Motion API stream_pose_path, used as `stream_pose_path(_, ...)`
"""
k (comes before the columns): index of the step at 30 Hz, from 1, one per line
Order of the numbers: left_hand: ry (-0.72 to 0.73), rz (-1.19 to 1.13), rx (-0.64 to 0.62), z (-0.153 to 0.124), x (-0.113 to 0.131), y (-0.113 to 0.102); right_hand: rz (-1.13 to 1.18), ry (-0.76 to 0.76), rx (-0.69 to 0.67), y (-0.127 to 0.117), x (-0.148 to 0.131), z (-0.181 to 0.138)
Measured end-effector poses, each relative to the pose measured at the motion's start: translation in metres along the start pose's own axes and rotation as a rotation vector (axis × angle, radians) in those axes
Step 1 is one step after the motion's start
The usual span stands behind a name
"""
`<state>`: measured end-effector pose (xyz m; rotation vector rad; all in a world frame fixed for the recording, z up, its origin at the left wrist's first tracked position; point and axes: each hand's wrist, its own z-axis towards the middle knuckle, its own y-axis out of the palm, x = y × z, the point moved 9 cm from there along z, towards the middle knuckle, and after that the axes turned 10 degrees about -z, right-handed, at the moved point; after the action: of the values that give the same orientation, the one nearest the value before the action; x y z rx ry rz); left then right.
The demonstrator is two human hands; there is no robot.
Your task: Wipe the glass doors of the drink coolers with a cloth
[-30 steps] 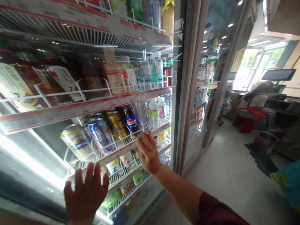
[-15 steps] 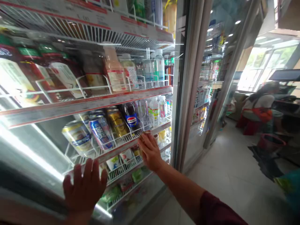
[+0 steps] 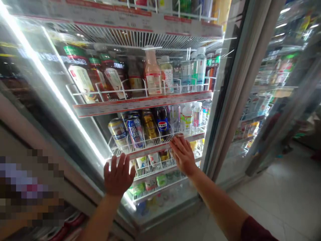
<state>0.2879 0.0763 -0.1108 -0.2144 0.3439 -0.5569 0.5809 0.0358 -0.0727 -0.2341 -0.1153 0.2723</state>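
Both of my hands lie flat on the glass door [image 3: 215,110] of a lit drinks fridge. My left hand [image 3: 119,175] is open, fingers spread, pressed near the door's left edge by the bright light strip [image 3: 75,113]. My right hand [image 3: 183,154] is open too, palm on the glass in front of the can shelf. Behind the glass, a shelf holds several cans [image 3: 135,131] and a dark cola bottle [image 3: 163,121]. The shelf above carries tea and juice bottles [image 3: 152,72].
A metal door frame [image 3: 234,100] stands right of my hands, with a second glass fridge door [image 3: 273,90] beyond it. Pale floor tiles [image 3: 283,197] lie to the lower right. A blurred-out patch [image 3: 30,187] fills the lower left.
The view has swung left and pulled back, so the fridge sits more centred. The person at the counter on the right is out of view. Both hands remain flat on the glass.
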Motion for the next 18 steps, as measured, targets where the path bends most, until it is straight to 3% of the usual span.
stream_pose_path(2,-0.001,0.012,0.042,0.003,0.002,-0.002,-0.001,0.022,0.011,-0.005,0.012,0.002)
stream_pose_path(7,-0.012,0.056,0.048,0.006,0.009,-0.004,0.034,0.201,0.208,-0.024,0.064,0.007)
stream_pose_path(14,0.009,0.147,0.046,0.009,0.015,-0.010,0.083,-0.078,0.031,-0.008,0.020,-0.003)
stream_pose_path(18,0.027,0.165,0.045,0.015,0.020,-0.014,0.062,0.044,0.154,-0.020,0.042,0.012)
